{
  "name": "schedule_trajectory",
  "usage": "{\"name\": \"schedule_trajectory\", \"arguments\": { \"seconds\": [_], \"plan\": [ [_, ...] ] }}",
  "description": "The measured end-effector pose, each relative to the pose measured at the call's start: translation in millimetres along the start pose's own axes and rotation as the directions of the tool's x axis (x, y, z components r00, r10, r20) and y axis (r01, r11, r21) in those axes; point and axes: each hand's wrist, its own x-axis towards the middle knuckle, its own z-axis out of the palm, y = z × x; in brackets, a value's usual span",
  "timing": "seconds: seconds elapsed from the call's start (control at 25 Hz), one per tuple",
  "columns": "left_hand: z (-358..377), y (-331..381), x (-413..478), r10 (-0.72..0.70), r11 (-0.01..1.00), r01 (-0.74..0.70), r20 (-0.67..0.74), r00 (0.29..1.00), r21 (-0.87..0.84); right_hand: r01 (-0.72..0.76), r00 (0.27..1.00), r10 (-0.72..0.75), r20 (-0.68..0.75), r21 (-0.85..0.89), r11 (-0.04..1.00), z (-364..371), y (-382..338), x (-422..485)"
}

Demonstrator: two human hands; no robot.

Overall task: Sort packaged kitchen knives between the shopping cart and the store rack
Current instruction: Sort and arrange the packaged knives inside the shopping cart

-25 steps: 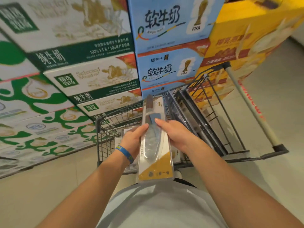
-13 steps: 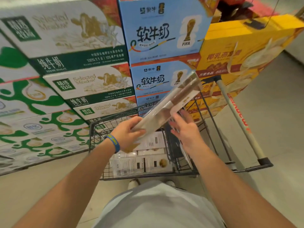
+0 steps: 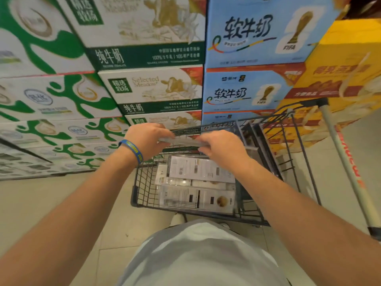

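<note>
Both left hand (image 3: 148, 138) and right hand (image 3: 223, 148) grip blurred, probably edge-on package (image 3: 184, 141).

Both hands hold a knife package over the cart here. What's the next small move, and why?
Probably lower the knife package flat onto the stacked packages in the cart: left hand and right hand hold it level right above them.

This is a supermarket aisle. Beyond the left hand (image 3: 147, 139) and the right hand (image 3: 221, 147) rise stacked printed cardboard cases: green-and-white cases (image 3: 144, 89) ahead and leftward, light blue cases (image 3: 243, 91) straight ahead, yellow cases (image 3: 340, 79) to the right. Below the hands stands a black wire shopping cart (image 3: 142, 182) with a pale push handle (image 3: 346, 162), loaded with flat white-backed retail packs (image 3: 198, 172); the hands grip another flat clear pack (image 3: 183, 141). Pale floor tiles (image 3: 61, 203) lie beneath.
</note>
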Motion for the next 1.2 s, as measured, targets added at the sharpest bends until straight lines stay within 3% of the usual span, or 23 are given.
{"name": "schedule_trajectory", "arguments": {
  "seconds": [0.12,0.24,0.32,0.4,0.52,0.64,0.76,0.88,0.96,1.04,1.12,1.2],
  "plan": [
    [25,-22,-30,-0.239,0.970,0.241,0.083,0.968,-0.023,0.012,1.000,-0.012,-0.013,-0.020,1.000,29,-21,17],
    [63,-46,-61,-0.550,0.832,0.551,0.240,0.800,0.069,0.044,0.992,-0.032,0.121,-0.098,0.994,71,-40,39],
    [89,-53,-83,-0.620,0.771,0.636,0.219,0.753,-0.003,0.008,0.974,0.013,0.226,-0.093,0.996,94,-31,54],
    [121,-50,-102,-0.614,0.746,0.643,0.194,0.765,-0.176,-0.095,0.945,0.120,0.304,-0.098,0.991,116,-8,78],
    [175,-28,-117,-0.480,0.714,0.642,0.472,0.739,-0.279,-0.197,0.866,0.266,0.423,-0.199,0.960,149,25,121],
    [230,-8,-110,-0.290,0.725,0.643,0.736,0.611,-0.248,-0.234,0.843,0.302,0.445,-0.201,0.951,193,41,160],
    [271,-3,-103,-0.246,0.682,0.715,0.874,0.419,-0.151,-0.216,0.857,0.285,0.428,-0.204,0.955,242,51,182],
    [300,-16,-90,-0.191,0.462,0.863,0.928,0.320,-0.202,-0.221,0.857,0.343,0.384,-0.328,0.918,288,61,194],
    [315,-33,-81,-0.247,0.348,0.911,0.916,0.316,-0.221,-0.324,0.844,0.446,0.299,-0.379,0.867,315,70,189],
    [334,-51,-72,-0.360,0.218,0.950,0.886,0.292,-0.225,-0.526,0.792,0.588,0.164,-0.306,0.794,336,84,184],
    [352,-66,-66,-0.470,0.072,0.973,0.853,0.226,-0.218,-0.704,0.706,0.707,0.045,-0.062,0.707,352,97,172],
    [367,-75,-61,-0.573,0.075,0.982,0.798,0.185,-0.174,-0.739,0.643,0.766,0.001,0.264,0.620,368,95,159]
  ]
}}
